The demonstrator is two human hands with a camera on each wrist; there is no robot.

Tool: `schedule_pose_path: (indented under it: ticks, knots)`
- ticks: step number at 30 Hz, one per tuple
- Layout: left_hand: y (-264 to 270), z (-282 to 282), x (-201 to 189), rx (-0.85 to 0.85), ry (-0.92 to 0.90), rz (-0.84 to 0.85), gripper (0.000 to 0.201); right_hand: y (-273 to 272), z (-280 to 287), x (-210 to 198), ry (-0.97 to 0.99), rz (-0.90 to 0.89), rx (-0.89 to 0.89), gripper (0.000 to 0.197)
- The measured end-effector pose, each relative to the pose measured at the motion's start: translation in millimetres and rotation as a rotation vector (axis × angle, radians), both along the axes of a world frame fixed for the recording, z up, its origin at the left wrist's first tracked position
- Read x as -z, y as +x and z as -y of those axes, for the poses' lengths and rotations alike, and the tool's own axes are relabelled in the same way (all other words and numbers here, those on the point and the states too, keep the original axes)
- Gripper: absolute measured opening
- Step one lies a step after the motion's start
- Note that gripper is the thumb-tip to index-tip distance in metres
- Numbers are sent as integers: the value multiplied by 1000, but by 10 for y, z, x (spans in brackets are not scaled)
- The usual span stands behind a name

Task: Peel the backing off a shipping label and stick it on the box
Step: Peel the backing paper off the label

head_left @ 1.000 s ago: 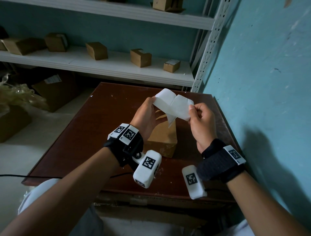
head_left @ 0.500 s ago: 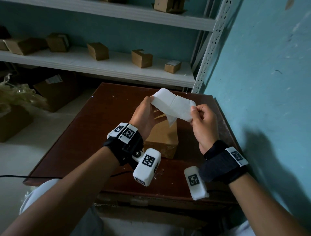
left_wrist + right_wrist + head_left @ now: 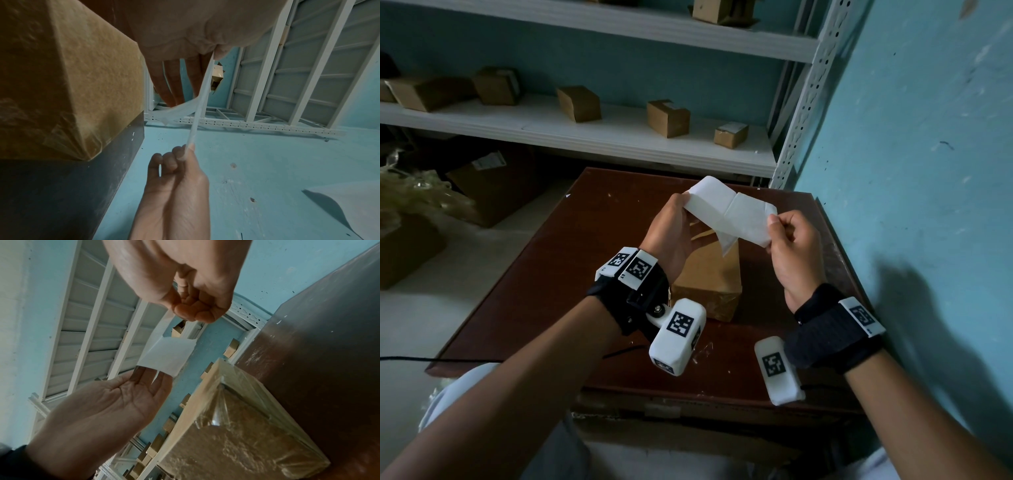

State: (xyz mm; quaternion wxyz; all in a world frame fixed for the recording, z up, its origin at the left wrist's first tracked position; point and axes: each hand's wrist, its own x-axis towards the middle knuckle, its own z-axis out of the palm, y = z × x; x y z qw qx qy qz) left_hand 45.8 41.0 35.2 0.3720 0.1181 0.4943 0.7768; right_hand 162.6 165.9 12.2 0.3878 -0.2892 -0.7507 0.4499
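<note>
A white label sheet [image 3: 732,212] is stretched above a brown cardboard box [image 3: 709,277] that stands on the dark brown table [image 3: 551,274]. My left hand [image 3: 685,205] pinches the sheet's left end, thumb on top and straight fingers underneath [image 3: 148,376]. My right hand [image 3: 774,222] pinches the right end with curled fingers [image 3: 185,154]. A loose white flap [image 3: 726,243] hangs from the sheet's underside toward the box. I cannot tell which layer is label and which is backing. The box [image 3: 236,434] is wrapped in clear tape, and its top is partly hidden by the sheet.
The teal wall [image 3: 911,171] runs close along the table's right edge. White shelves [image 3: 602,137] behind the table carry several small cardboard boxes. Larger boxes [image 3: 493,185] and crumpled plastic sit on the floor at the left. A black cable [image 3: 431,359] runs past the table's front left corner.
Almost nothing differs. Both hands keep their pinch on the sheet at the same place above the box, and the flap still hangs below it.
</note>
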Motion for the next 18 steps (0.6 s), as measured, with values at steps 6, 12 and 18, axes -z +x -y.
schedule_pose_path:
  ticks: [6,12,18]
  knots:
    - [-11,7,-5,2,8,-4,39,5,1,-6,-4,5,2,13]
    - [-9,5,-7,-15,6,-4,37,7,11,-21,13,2,6,11]
    - [-13,5,-10,-24,5,6,38,16,21,-28,18,1,4,11]
